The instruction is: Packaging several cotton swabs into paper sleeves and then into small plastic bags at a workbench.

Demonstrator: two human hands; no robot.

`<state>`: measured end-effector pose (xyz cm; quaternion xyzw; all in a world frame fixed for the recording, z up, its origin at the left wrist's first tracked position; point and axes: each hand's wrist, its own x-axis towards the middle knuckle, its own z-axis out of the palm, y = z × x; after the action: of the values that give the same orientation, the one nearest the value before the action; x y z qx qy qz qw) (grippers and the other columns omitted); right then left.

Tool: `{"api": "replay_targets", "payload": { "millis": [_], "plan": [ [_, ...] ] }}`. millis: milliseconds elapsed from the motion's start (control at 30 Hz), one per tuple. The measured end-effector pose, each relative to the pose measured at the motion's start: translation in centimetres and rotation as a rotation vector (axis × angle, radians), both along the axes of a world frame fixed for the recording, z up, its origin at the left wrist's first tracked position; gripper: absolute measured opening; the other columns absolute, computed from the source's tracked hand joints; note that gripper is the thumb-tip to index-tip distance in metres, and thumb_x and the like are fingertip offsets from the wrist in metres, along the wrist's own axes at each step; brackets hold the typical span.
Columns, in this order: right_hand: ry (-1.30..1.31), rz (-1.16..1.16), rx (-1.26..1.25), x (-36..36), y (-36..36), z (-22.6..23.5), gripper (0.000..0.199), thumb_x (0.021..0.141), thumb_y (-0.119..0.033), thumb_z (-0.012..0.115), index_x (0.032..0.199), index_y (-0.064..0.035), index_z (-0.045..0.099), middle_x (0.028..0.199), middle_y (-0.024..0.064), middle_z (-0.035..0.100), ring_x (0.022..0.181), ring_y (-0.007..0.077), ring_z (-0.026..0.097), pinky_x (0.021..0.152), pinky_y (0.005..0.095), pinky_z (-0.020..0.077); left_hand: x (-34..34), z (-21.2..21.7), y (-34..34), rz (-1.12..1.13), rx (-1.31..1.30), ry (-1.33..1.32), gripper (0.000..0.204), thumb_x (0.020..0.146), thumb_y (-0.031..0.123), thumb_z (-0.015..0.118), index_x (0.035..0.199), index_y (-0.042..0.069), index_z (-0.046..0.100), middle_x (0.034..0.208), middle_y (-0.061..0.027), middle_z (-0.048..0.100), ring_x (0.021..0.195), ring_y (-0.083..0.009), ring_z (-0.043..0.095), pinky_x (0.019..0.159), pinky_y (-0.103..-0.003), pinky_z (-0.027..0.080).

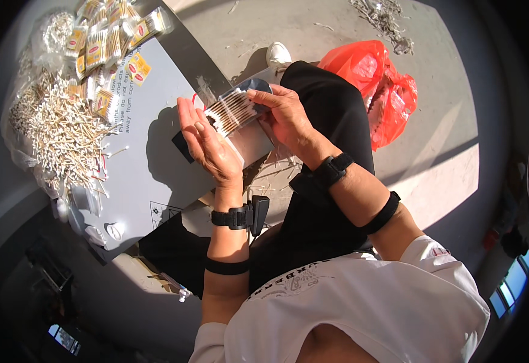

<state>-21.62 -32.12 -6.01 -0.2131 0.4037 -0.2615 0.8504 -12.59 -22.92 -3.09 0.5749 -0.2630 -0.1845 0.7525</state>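
Note:
A clear plastic packet of cotton swabs (pixel 234 112) is gripped in my right hand (pixel 285 115), with the thumb on top near its dark end. The swabs lie side by side in it, white tips toward my left hand. My left hand (pixel 210 145) is held up flat with fingers stretched out, right beside the swab tips. Whether its fingers touch the tips I cannot tell. Beneath my hands is a pale box-like surface (pixel 252 145), mostly covered by them.
A big heap of loose cotton swabs (pixel 65 133) lies on the grey board (pixel 137 181) at the left. Several filled swab packets (pixel 98 45) are piled behind it. A red plastic bag (pixel 391 109) sits on the floor to the right, and scraps (pixel 385 24) lie farther back.

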Motion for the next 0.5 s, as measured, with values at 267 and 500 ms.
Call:
{"api": "replay_targets", "payload": {
  "millis": [267, 500],
  "plan": [
    [0.034, -0.001, -0.040, 0.39, 0.26, 0.35, 0.005, 0.081, -0.004, 0.070, 0.086, -0.0036, 0.068, 0.078, 0.0026, 0.067, 0.063, 0.0090, 0.059, 0.057, 0.0222, 0.0451, 0.33, -0.25, 0.30, -0.016, 0.044, -0.025, 0.064, 0.100, 0.038, 0.041, 0.144, -0.005, 0.024, 0.153, -0.0169, 0.023, 0.142, -0.0264, 0.022, 0.117, -0.042, 0.017],
    [0.025, 0.001, -0.042, 0.35, 0.24, 0.29, 0.005, 0.081, -0.004, 0.070, 0.086, -0.0038, 0.069, 0.079, 0.0025, 0.068, 0.065, 0.0087, 0.060, 0.057, 0.0221, 0.0452, 0.34, -0.21, 0.27, -0.027, 0.048, -0.029, 0.064, 0.101, 0.040, 0.040, 0.144, -0.004, 0.024, 0.153, -0.0169, 0.023, 0.142, -0.0261, 0.022, 0.117, -0.041, 0.017]
  ]
}}
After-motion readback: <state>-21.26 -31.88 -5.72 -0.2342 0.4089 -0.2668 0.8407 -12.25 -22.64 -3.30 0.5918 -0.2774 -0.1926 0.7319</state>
